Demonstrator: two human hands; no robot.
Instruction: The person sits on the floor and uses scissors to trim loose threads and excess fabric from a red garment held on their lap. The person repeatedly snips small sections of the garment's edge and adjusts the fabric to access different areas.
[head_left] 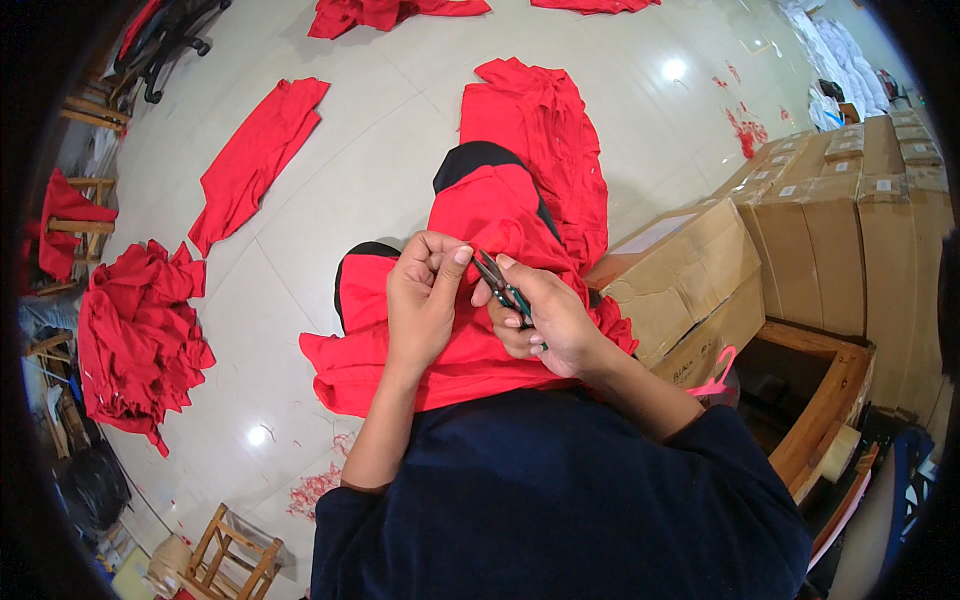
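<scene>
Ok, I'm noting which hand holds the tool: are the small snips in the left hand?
No, the right hand holds the snips, which point toward the left hand.

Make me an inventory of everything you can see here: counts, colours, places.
Lap cloth: piece count unclear, red, across the thighs
Snips: one, dark green and grey, centre
Cloth piles: about five, red, ahead and left
Draped cloth: at least one, red, far left
Scraps: too many to count, red, lower left and upper right
Floor: one, pale, beneath
Boxes: several, brown, right
Hanger: one, pink, right
Wooden frame: one, brown, lower right
Wooden stool: one, brown, lower left
Chair base: one, black, upper left
Bundles: count unclear, white, upper right
Shirt: one, navy, lower centre
Left hand: one, bare, pinched beside the snips
Right hand: one, bare, gripping the snips
</scene>
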